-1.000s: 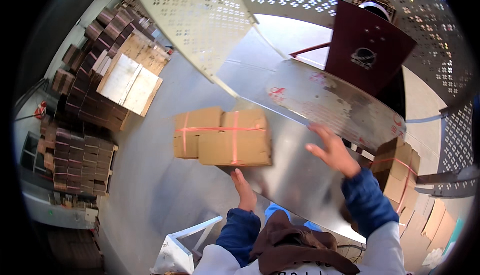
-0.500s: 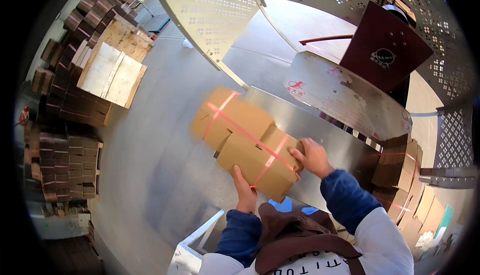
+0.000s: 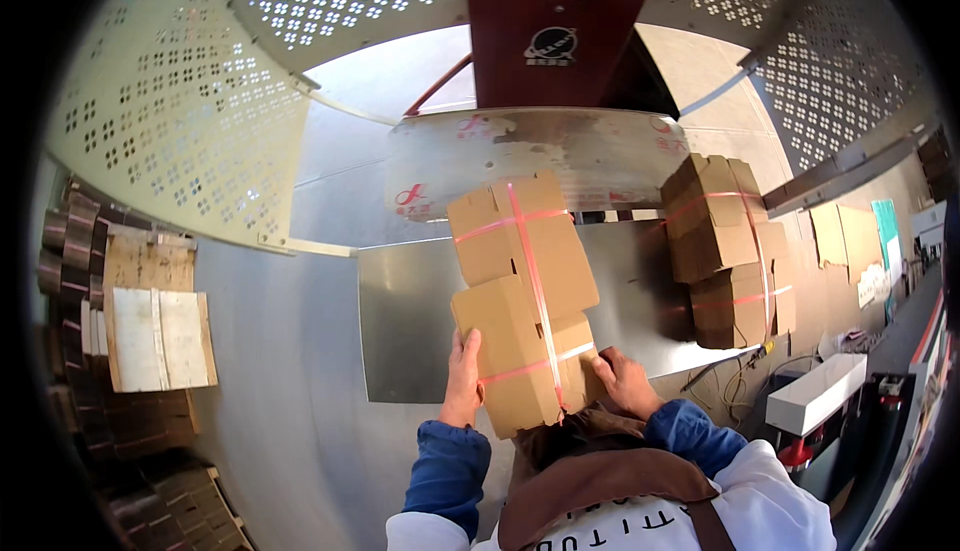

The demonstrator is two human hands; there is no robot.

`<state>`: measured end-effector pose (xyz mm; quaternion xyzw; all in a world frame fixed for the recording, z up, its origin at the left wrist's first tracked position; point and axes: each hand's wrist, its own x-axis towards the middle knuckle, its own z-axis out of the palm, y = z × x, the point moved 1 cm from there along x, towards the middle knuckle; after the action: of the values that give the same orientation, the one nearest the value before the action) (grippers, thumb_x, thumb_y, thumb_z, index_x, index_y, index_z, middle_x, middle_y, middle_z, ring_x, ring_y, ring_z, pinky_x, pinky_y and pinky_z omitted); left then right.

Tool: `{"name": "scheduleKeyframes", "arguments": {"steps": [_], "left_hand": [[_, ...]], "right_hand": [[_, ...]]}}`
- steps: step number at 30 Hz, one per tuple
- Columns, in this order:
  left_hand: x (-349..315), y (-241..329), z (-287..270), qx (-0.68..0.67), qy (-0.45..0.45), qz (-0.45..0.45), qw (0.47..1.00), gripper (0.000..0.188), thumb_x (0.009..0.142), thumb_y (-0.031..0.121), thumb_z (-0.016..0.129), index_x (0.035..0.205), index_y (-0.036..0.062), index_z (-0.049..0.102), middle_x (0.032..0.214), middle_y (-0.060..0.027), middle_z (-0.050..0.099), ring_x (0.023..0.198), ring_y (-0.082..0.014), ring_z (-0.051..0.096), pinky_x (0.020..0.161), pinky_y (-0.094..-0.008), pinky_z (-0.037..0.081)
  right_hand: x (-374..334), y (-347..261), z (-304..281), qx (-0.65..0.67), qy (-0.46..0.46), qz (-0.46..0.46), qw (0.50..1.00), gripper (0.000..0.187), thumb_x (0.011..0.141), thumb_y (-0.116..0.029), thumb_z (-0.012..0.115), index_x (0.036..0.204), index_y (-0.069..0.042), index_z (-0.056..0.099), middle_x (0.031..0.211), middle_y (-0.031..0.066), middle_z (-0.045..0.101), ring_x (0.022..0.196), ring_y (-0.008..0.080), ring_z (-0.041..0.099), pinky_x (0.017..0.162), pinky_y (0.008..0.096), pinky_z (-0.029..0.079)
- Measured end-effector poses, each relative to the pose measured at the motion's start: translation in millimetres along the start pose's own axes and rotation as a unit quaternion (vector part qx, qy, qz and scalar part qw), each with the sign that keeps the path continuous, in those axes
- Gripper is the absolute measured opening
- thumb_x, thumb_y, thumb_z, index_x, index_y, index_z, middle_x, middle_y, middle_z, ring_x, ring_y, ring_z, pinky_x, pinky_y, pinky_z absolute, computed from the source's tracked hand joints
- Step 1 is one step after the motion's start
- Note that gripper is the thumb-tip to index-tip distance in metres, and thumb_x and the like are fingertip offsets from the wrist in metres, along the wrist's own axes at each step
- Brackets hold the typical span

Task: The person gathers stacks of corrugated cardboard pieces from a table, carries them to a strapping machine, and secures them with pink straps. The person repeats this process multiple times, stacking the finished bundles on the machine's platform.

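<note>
A bundle of flat brown cardboard boxes (image 3: 495, 336), bound lengthwise and crosswise with pink strapping, is held in front of my body. It stretches away from me over the metal table. My left hand (image 3: 463, 381) grips its left edge, thumb on top and fingers partly hidden beneath. At the near right corner my right hand (image 3: 626, 381) is closed on the edge beside the strap. A second strapped bundle of cardboard boxes (image 3: 722, 251) stands at the table's right end, touched by neither hand.
Beneath the bundle lies a shiny metal table (image 3: 405, 326). Behind it are a scuffed metal plate (image 3: 600, 146), a dark red panel (image 3: 560, 21) and perforated cream guards (image 3: 190, 121). Pallets with stacked cardboard (image 3: 150, 406) stand left; a white box-shaped part (image 3: 815, 394) and cables are at right.
The view has swung right, toward the machine. Both hands have carried the bundle from over the floor and table edge to in front of the table, its far end now pointing away from me.
</note>
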<state>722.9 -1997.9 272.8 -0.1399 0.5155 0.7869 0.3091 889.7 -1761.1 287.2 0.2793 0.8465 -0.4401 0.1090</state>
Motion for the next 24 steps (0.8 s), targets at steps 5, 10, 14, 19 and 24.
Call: {"name": "scheduleKeyframes", "arguments": {"steps": [5, 10, 14, 19, 24], "left_hand": [[1, 3, 11, 0.118, -0.002, 0.014, 0.993, 0.058, 0.101, 0.029, 0.056, 0.147, 0.0036, 0.034, 0.136, -0.0098, 0.051, 0.123, -0.0186, 0.05, 0.101, -0.0341, 0.043], [-22, 23, 26, 0.237, 0.086, 0.17, 0.953, 0.052, 0.104, 0.019, 0.048, 0.15, 0.0007, 0.03, 0.147, -0.0165, 0.042, 0.133, -0.0221, 0.043, 0.109, -0.0356, 0.035], [-44, 44, 92, 0.399, 0.018, 0.278, 0.874, 0.056, 0.103, 0.015, 0.047, 0.153, 0.0024, 0.026, 0.158, -0.0178, 0.029, 0.144, -0.0278, 0.03, 0.115, -0.0384, 0.029], [-46, -12, 238, 0.35, -0.204, 0.3, 0.863, 0.055, 0.101, 0.014, 0.051, 0.15, -0.0019, 0.03, 0.154, -0.019, 0.035, 0.143, -0.0314, 0.034, 0.115, -0.0417, 0.031], [-11, -111, 410, 0.402, -0.353, 0.389, 0.75, 0.051, 0.098, 0.011, 0.053, 0.145, -0.0022, 0.037, 0.149, -0.0269, 0.037, 0.139, -0.0414, 0.037, 0.113, -0.0433, 0.034]], "right_hand": [[39, 45, -9, 0.192, 0.055, 0.044, 0.979, 0.044, 0.103, -0.04, 0.044, 0.106, 0.002, 0.06, 0.087, 0.018, 0.068, 0.086, 0.0363, 0.067, 0.08, 0.0416, 0.051], [38, 2, -70, 0.1, 0.146, -0.125, 0.976, 0.034, 0.099, -0.027, 0.056, 0.119, 0.0, 0.057, 0.12, 0.0199, 0.059, 0.11, 0.0331, 0.06, 0.094, 0.0392, 0.048], [27, 11, -169, -0.007, 0.302, -0.204, 0.931, 0.029, 0.094, -0.017, 0.061, 0.118, -0.002, 0.058, 0.129, 0.0192, 0.056, 0.122, 0.0369, 0.053, 0.102, 0.0422, 0.044], [59, 160, -302, -0.137, 0.443, -0.074, 0.883, 0.035, 0.097, -0.022, 0.059, 0.126, -0.003, 0.058, 0.135, 0.0191, 0.055, 0.125, 0.0371, 0.051, 0.104, 0.042, 0.042], [108, 274, -366, 0.02, 0.261, 0.057, 0.963, 0.053, 0.104, -0.041, 0.043, 0.135, 0.001, 0.054, 0.134, 0.0209, 0.058, 0.126, 0.034, 0.054, 0.107, 0.0385, 0.04]]}}
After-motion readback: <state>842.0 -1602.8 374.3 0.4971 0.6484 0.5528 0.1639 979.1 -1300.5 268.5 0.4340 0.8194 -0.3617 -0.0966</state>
